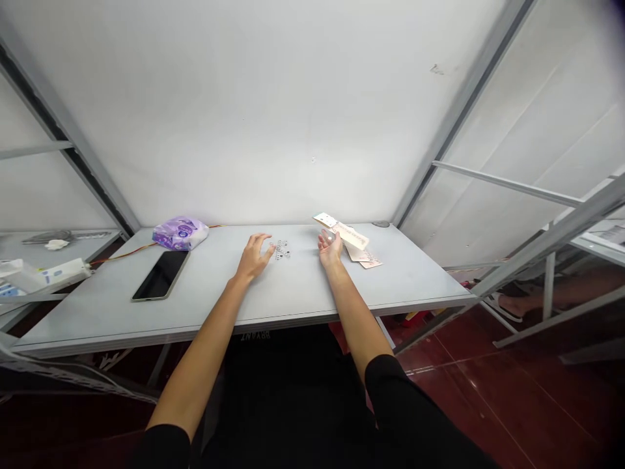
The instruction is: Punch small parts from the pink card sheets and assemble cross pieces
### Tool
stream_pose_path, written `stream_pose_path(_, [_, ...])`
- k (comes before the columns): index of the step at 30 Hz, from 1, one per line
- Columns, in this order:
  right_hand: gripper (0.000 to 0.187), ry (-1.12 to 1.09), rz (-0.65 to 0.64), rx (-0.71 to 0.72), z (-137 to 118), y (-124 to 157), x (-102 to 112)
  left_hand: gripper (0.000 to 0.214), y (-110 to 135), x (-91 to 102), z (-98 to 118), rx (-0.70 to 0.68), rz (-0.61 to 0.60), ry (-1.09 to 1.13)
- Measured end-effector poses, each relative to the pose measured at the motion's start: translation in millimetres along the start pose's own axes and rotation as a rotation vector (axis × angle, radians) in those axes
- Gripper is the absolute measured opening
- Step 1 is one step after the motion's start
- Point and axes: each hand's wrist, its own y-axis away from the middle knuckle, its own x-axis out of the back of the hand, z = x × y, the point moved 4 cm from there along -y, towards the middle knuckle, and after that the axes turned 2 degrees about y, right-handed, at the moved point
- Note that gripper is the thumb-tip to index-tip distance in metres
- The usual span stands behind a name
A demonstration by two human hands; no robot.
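My left hand is over the grey table, its thumb and fingers curved and apart, with nothing seen between them. Just to its right lies a small cluster of tiny dark and clear pieces, too small to name. With the palm turned up, my right hand holds a long pale printed card, tilted and raised off the table. One end of it carries small dark spots. Partly beneath that, more pale printed cards lie on the tabletop.
A purple and white soft pack stands at the back left, with a black-screened phone in front of it. An orange cable runs to a white power strip. Metal frame posts flank the table.
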Motion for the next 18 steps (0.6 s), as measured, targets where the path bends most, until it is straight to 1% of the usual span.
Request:
stream_pose_path(1, [0.037, 0.035, -0.017, 0.007, -1, -2, 2, 0.043, 1, -3.1, -2, 0.017, -0.040, -0.016])
stream_pose_path(4, [0.050, 0.290, -0.128, 0.056, 0, -3, 1, 0.047, 3, -8.2, -9, 0.099, -0.124, -0.096])
stream_pose_path(6, [0.053, 0.473, -0.192, 0.107, 5, -1, -3, 0.053, 4, -8.0, -15, 0.163, -0.173, -0.189])
stream_pose_path(8, [0.052, 0.590, -0.249, 0.161, 10, 3, -6, 0.065, 6, -6.3, -20, 0.231, -0.235, -0.301])
stream_pose_path(9, [0.055, 0.711, -0.292, 0.212, 12, 6, -9, 0.073, 7, -5.7, -22, 0.263, -0.276, -0.354])
stream_pose_path(10, [0.063, 0.887, -0.350, 0.273, 15, 9, -12, 0.082, 9, -5.6, -23, 0.294, -0.324, -0.404])
stream_pose_path(12, [0.085, 1.346, -0.491, 0.381, 23, 16, -17, 0.097, 12, -6.8, -25, 0.337, -0.420, -0.484])
stream_pose_path(13, [0.097, 1.584, -0.560, 0.416, 28, 20, -19, 0.102, 14, -7.9, -26, 0.346, -0.463, -0.513])
stream_pose_path(14, [0.105, 1.772, -0.615, 0.431, 32, 22, -19, 0.106, 15, -9.0, -26, 0.350, -0.496, -0.534])
stream_pose_path(15, [0.111, 1.882, -0.653, 0.427, 35, 23, -19, 0.108, 16, -10.0, -26, 0.349, -0.515, -0.546])
stream_pose_path(16, [0.114, 1.938, -0.678, 0.420, 36, 24, -18, 0.109, 16, -10.7, -26, 0.345, -0.521, -0.550])
stream_pose_path(18, [0.117, 1.953, -0.693, 0.421, 37, 25, -18, 0.109, 16, -11.2, -25, 0.331, -0.510, -0.539])
